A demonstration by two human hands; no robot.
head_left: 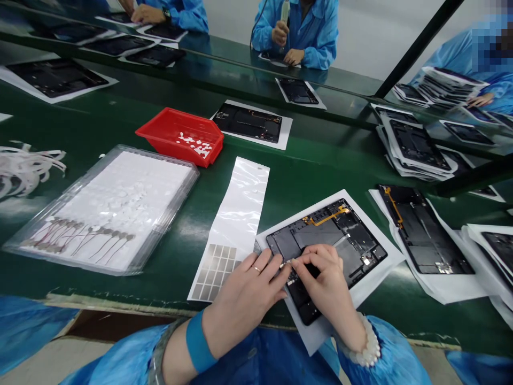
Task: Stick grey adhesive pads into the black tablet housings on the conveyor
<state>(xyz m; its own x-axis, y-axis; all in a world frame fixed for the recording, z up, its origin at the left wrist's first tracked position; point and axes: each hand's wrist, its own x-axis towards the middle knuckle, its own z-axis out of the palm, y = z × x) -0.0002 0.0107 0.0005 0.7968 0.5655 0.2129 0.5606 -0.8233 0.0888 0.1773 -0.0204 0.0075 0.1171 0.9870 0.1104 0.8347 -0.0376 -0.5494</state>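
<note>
Pinching right hand (326, 280): head view; thumb and forefinger meet in a narrow grip at the tablet's near-left side. Whether a small part sits between them, I cannot tell.
Left hand (248, 291): bent fingers reach over the same side, close to the right fingertips; whether they grip anything is hidden. With both hands crowded there, one could knock the other off its spot.
Open tablet (323, 240): lies inner side up before the person, turned at an angle, its lowest corner near the bench front. A hard press there might tip or slide it.
White sheet (310, 339): under the tablet, one corner past the bench edge; a sleeve brushing it could drag the tablet askew.
Orange ribbon cable (329, 217): runs across the upper part; a straying finger could bend or lift it.
Beaded bracelet (369, 347): beside the sheet on the right wrist, so it may snag paper.
Grey patches (212, 272): on a glossy strip partly behind the left hand; skin could catch and shift them.
Wired discs (114, 235): on a clear tray, leads close together, so lifting one might tangle others.
</note>
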